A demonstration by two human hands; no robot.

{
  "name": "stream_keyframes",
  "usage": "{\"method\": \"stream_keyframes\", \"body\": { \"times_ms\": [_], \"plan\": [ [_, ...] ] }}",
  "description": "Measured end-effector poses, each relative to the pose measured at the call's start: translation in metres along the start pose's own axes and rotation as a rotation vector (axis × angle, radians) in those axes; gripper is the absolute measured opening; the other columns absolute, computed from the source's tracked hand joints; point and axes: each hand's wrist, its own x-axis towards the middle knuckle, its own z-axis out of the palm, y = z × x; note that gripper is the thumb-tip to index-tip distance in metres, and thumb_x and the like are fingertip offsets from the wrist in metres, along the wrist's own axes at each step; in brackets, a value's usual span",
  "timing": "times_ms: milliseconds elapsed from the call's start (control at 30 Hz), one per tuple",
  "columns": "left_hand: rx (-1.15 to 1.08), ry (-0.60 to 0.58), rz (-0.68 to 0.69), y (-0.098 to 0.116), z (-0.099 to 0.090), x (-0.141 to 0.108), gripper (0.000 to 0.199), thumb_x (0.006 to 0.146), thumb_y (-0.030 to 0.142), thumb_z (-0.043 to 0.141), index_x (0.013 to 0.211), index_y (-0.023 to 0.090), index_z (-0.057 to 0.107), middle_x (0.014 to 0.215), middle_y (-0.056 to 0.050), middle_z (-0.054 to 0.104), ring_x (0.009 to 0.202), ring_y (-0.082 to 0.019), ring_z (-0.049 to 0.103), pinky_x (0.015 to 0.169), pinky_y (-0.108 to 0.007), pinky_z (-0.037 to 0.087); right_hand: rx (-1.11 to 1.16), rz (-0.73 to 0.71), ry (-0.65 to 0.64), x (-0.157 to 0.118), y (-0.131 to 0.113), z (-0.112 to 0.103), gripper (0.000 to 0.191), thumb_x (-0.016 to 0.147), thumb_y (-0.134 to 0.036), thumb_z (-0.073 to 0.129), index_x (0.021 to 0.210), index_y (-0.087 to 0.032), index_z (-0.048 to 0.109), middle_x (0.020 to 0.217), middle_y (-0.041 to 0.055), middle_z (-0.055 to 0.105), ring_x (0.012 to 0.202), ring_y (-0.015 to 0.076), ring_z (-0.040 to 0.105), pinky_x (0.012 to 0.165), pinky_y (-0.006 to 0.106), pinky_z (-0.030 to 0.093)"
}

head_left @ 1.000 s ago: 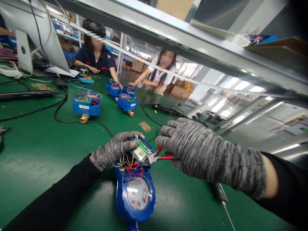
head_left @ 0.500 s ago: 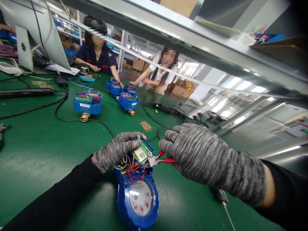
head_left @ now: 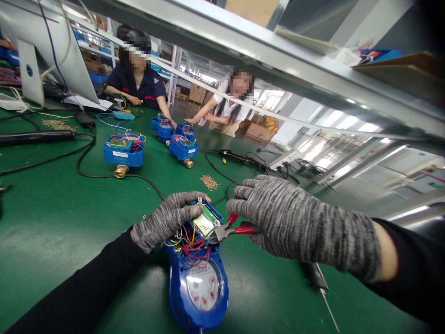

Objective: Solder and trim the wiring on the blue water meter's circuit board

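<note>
A green desk [head_left: 69,213] bears the work. Above it a metal shelf beam [head_left: 243,32] slants across the view and blocks part of the background. A monitor [head_left: 66,51], seen from behind, stands at the far left corner. Beyond the far edge are a co-worker in a dark shirt [head_left: 128,86], whose sleeve bears a small pale emblem, too small to read, and a co-worker in a white shirt [head_left: 245,110]. The right hand [head_left: 271,213], in a grey knit glove, has its grip closed around the pliers; it hides part of the desk behind it. The blue meter [head_left: 181,278] lies toward the near edge, about midway between the sides; its counter digits are too small to read. The gloved left hand [head_left: 170,215] has its grip narrowed on the meter's upper end, thumb against the display board. A second meter [head_left: 123,155], left of centre, carries a white label [head_left: 120,154] with illegible print. Three further meters [head_left: 183,149] cluster near the far edge; a power strip [head_left: 283,160] lies toward the far right. The red-handled pliers [head_left: 222,231] meet the lower right corner of the display board [head_left: 204,225], whose dark characters cannot be read surely; whether the jaws are closed cannot be told. Loose wires [head_left: 196,250] spill below it. A heap of small screws [head_left: 209,182] lies beyond the blue meter.
</note>
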Motion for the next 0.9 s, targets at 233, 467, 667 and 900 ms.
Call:
{"method": "stream_keyframes", "body": {
  "times_ms": [233,467,667,900],
  "plan": [
    [0.051,0.079,0.051,0.004,0.003,-0.003,0.035,0.077,0.030,0.079,0.108,0.015,0.073,0.100,-0.008,0.073,0.087,-0.020,0.066,0.078,-0.027,0.051,-0.025,0.017,0.055,-0.004,-0.006,0.008,0.013,0.077,-0.022,0.062,0.090,-0.024,0.064,0.089,0.0054,0.062,0.081,0.0293,0.060,0.068,0.041,0.041],
    [-0.012,0.107,0.027,0.005,0.008,-0.004,0.037,0.074,0.030,0.082,0.106,0.013,0.074,0.098,-0.009,0.074,0.088,-0.022,0.068,0.080,-0.031,0.052,-0.090,-0.020,0.199,-0.008,-0.007,0.022,0.009,0.087,-0.025,0.052,0.087,-0.023,0.061,0.086,0.0067,0.060,0.077,0.0278,0.057,0.068,0.040,0.037],
    [-0.023,0.108,-0.002,0.006,0.011,-0.005,0.037,0.073,0.029,0.082,0.106,0.013,0.074,0.093,-0.007,0.073,0.081,-0.019,0.066,0.074,-0.027,0.052,-0.039,0.046,0.081,-0.006,-0.016,0.015,0.008,0.081,-0.021,0.058,0.085,-0.024,0.064,0.078,0.0051,0.061,0.067,0.0252,0.057,0.058,0.035,0.031],
    [-0.027,0.123,-0.046,0.011,0.015,-0.007,0.038,0.072,0.028,0.084,0.105,0.012,0.073,0.087,-0.005,0.071,0.074,-0.015,0.064,0.065,-0.023,0.049,0.000,0.115,0.017,-0.013,-0.028,0.015,0.016,0.077,-0.020,0.064,0.092,-0.024,0.069,0.084,0.0066,0.067,0.071,0.0272,0.061,0.059,0.035,0.035]
  ]
}}
